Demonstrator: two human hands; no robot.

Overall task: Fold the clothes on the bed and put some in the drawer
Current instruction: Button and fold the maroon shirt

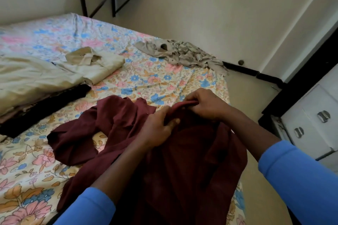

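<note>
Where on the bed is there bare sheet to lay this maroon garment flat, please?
The widest bare sheet lies between the folded beige shirt, the crumpled grey clothes and the maroon garment. Another patch lies near-left, below the black garment. The left edge is crowded with stacked clothes.

I see plain bright-blue sleeves ending mid-forearm, left sleeve (87,208) and right sleeve (300,175); left hand (157,129) and right hand (206,104) bare.

You have nothing to read here: no text, label, brand mark or number shows legibly on the maroon garment (192,160), the floral bed sheet (151,78), the folded beige shirt (98,65) or the white drawers (311,104).
</note>
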